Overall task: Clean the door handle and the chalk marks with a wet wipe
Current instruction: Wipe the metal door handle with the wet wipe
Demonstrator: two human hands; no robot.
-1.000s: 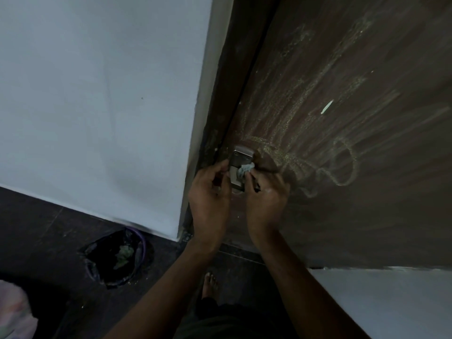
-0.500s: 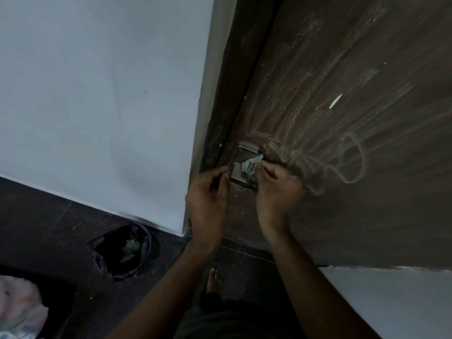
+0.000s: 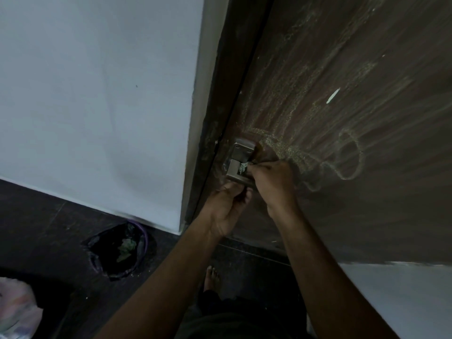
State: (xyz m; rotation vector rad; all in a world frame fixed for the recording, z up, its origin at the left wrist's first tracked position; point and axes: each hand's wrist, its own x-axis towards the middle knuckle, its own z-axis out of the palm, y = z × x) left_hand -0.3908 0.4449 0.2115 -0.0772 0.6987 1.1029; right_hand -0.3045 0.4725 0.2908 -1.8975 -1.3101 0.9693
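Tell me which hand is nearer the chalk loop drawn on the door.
Right. The right hand sits just left of the chalk loop, holding the wipe at the door handle; the left hand is lower, farther left.

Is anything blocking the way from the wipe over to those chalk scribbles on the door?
Nothing visible does. The right hand presses the wipe against the metal handle, and the chalk marks begin just beside it on bare door. The left hand is below the handle, off that path.
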